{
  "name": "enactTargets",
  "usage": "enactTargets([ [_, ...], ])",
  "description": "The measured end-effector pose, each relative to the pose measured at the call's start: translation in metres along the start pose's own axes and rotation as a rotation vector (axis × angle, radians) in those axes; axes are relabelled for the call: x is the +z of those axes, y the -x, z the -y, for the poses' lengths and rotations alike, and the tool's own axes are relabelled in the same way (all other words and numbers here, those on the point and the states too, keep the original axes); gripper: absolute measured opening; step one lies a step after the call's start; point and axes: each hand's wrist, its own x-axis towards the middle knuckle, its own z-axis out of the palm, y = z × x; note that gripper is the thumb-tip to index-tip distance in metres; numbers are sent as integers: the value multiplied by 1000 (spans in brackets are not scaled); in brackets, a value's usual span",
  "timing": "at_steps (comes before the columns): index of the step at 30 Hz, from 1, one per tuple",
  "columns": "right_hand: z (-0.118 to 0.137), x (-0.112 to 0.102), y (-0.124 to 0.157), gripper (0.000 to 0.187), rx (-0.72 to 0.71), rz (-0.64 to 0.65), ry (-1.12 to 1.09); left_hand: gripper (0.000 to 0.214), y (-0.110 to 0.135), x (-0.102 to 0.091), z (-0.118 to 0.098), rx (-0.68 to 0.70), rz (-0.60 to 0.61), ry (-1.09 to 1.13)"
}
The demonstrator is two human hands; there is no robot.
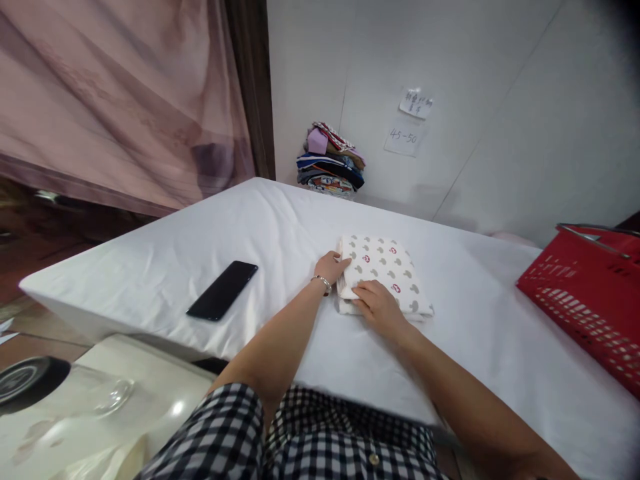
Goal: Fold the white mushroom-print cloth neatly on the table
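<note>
A folded white cloth (383, 267) printed with grey and red mushroom shapes lies on the white-covered table in front of me. What kind of cloth item it is, I cannot tell. At its left edge is my left hand (331, 268), wearing a bracelet; the fingers are closed on the fold there. My right hand (381, 308) pinches the near edge, close to the front left corner, with a finger on top and the thumb lower down. Beneath the upper fold, another layer of the cloth shows along the near side.
Left of my arms lies a black phone (223, 290). A red basket (590, 293) stands at the right, and a stack of folded clothes (330, 160) rests against the wall behind the table (465, 333). A glass jar with a black lid (33, 383) lies lower left.
</note>
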Motion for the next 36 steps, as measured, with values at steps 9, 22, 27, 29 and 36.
enactTargets([
  [9,1,6,9,24,-103,9,6,40,-1,2,0,-15,8,-58],
  [22,-1,10,12,23,1,-92,-180,34,3,-16,-5,-26,-6,-17],
  [27,0,8,15,23,18,-146,-295,32,27,-31,-3,16,104,-10],
  [29,1,9,15,19,24,-175,-327,39,39,-31,1,7,215,45],
  [36,2,9,15,19,-15,-203,-337,46,65,-23,0,13,183,-17],
])
